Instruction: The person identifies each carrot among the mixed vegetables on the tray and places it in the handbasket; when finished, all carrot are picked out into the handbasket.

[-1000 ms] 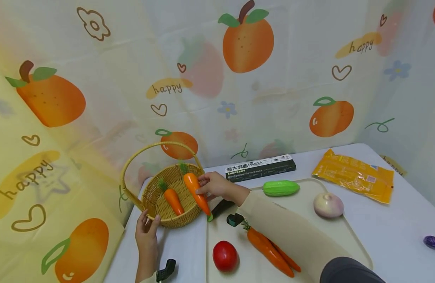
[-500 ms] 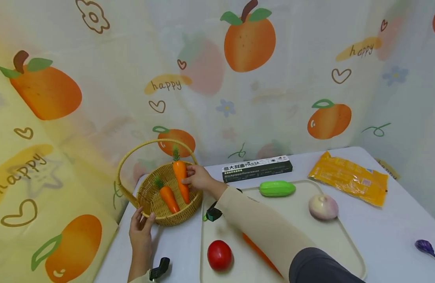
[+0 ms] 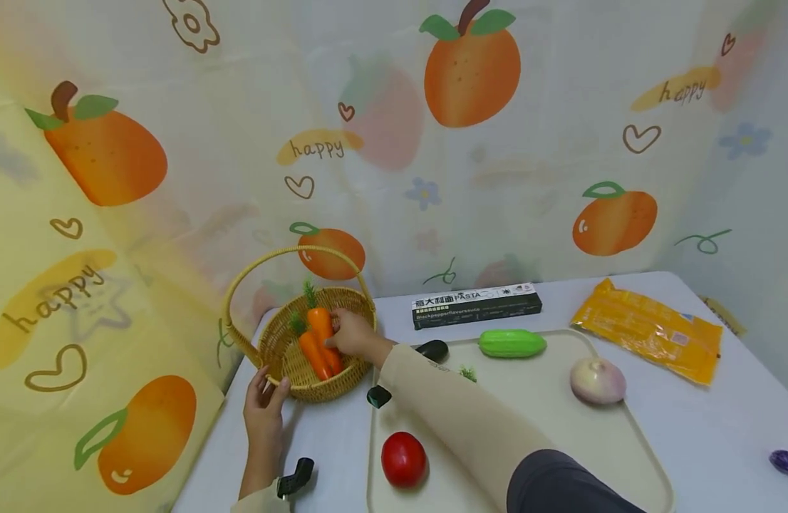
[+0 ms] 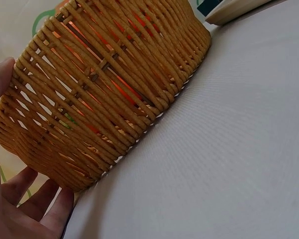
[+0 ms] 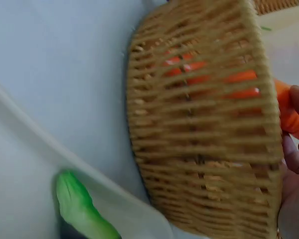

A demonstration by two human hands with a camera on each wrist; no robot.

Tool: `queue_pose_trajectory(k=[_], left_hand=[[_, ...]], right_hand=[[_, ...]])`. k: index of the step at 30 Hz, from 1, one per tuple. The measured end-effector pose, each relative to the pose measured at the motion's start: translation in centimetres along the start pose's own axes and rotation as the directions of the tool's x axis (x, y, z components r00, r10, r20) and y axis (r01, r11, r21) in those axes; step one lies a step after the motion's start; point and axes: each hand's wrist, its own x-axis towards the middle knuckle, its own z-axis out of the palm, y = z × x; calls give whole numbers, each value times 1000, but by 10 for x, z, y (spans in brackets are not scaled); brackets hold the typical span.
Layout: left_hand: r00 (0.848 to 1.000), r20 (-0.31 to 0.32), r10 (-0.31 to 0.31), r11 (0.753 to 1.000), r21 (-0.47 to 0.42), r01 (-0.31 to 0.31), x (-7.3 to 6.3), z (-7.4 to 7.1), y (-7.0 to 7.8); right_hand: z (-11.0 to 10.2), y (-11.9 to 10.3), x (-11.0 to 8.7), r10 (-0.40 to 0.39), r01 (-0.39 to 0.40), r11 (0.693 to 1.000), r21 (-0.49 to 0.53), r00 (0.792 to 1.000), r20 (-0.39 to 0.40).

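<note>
In the head view a wicker basket [image 3: 317, 390] with a tall looped handle stands on the table's left side. My left hand [image 3: 263, 417] grips its near-left rim; in the left wrist view, fingers [image 4: 37, 196] lie against the woven outer wall. Reaching over the right rim, my right hand [image 3: 354, 333] holds an orange carrot [image 3: 320, 322] with a green tuft, inside the basket. A second carrot [image 3: 309, 353] leans right beside it. Through the weave in the right wrist view, orange shows, and the held carrot [image 5: 283, 97] appears above the rim.
A cream tray [image 3: 529, 413] bears a tomato [image 3: 403, 459], an eggplant [image 3: 432, 350], a green cucumber-like vegetable [image 3: 512, 343] and an onion [image 3: 598, 380]. My right sleeve hides more carrots, except a green tuft [image 3: 467, 373]. Behind lie a pasta box [image 3: 477, 306] and yellow packet [image 3: 647, 331].
My right hand has moved left and lowered its carrot from the basket's right rim to beside the other carrot inside. The left hand keeps its grip on the rim.
</note>
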Motion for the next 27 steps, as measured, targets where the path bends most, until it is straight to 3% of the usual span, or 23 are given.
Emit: queue_pose_trajectory(k=[4,9,13,17,21,23,27], left_hand=[[1000,-9,-7,1000,19,7,1,0,-1],[1000,-17,-15,999,39,16,4,0,-3],[1000,-13,-8,999,34,8,6,0,-4],[1000,-13,0,999,48,0,6,0,-5],[1000,-20,2,999,49,-1,5,1,-3],[1000,-18,6,999,42,-5,5,2,-2],[1000,-21,6,999,47,-5,4,1,-2]], right_hand=[[5,-2,0,23,-20,989,-148,1000,14],[8,-4,2,6,-7,951,-308,1000,-5],[9,-4,4,-18,19,933,-360,1000,7],[8,-1,5,-23,31,957,-288,999,31],[3,1,2,-47,53,996,-78,996,77],[-1,2,-2,-68,64,997,40,993,94],[-10,5,-11,-114,88,971,225,988,106]])
